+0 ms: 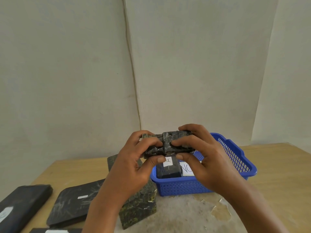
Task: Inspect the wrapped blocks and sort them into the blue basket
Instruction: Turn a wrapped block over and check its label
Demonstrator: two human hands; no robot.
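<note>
Blocks on table: one in hand, one in basket, four outside

Nearest the front edge of the wooden table [277, 165], at its left corner, a black wrapped block [55, 230] with a white label shows only partly. Beyond it lie two flat black wrapped blocks: one at the far left [23, 206], one beside it [75, 200], each with a white label. A taller green-mottled block [139, 209] stands just left of the blue basket [235, 157].

One black wrapped block [169, 170], labelled on top, sits inside the basket at its left side, next to a white paper slip [186, 169].

Above the basket, both hands hold one mottled wrapped block [168, 144] level. Left hand [134, 165] grips its left end, fingers curled over the top, thumb beneath. Right hand [207, 157] grips the right end likewise.
</note>
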